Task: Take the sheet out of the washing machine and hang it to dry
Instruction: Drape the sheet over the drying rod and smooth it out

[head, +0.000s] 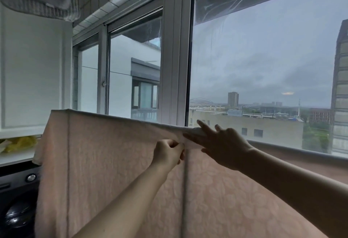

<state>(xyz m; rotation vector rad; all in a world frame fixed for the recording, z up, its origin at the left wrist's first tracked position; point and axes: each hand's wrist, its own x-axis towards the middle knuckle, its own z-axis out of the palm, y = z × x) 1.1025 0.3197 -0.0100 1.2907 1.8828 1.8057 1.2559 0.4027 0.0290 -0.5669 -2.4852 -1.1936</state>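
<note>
Left hand (168, 152) pinching sheet (113, 162), right hand (220, 143) flat

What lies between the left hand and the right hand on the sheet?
In the head view, only a bunched white fold of the pink sheet lies between the left hand and the right hand.

One head-worn view, close over my reach.
I look forward and roughly level from head height; my left hand (167, 153) and right hand (222, 143) sit near, mid-frame, on the sheet (113, 162). Beyond the hands stands the window (263, 59); left of them, the washing machine (17, 200).
</note>
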